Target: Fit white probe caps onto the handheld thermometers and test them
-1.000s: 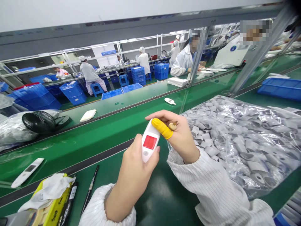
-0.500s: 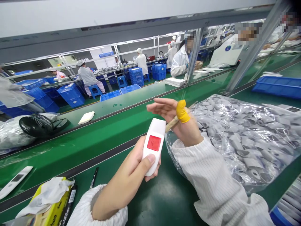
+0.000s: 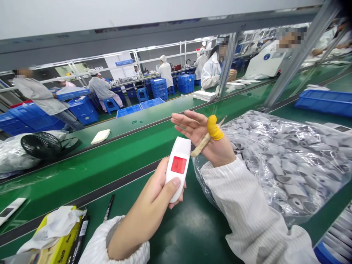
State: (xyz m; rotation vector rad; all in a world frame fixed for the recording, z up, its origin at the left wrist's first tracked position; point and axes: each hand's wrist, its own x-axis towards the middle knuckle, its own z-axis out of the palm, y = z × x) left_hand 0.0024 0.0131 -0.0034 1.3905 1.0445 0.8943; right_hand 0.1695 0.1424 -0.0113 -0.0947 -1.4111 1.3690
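Note:
My left hand [image 3: 156,196] is wrapped round a white infrared thermometer [image 3: 180,146], its thumb on the front below the lit red screen. The mark on the screen is too small to read. Close by on the right, my right hand [image 3: 196,130] is raised with its palm turned toward the thermometer and its fingers stretched out. A yellow finger cot covers the thumb. Tucked between that thumb and the palm is a tan stick [image 3: 202,145], one end reaching near the thermometer's head without clearly touching it.
A clear bag [image 3: 280,161] of grey-white shells fills the right side. At lower left are a yellow box [image 3: 64,240] with a cloth, a black pen [image 3: 109,207] and another thermometer [image 3: 11,211] on the green belt [image 3: 90,174]. A black fan [image 3: 41,145] lies beyond; co-workers sit and stand behind.
My right palm has turned more toward the camera, showing more of the stick. The thermometer has shifted slightly left. The other thermometer has slid left on the belt. A person carries a blue crate in the background.

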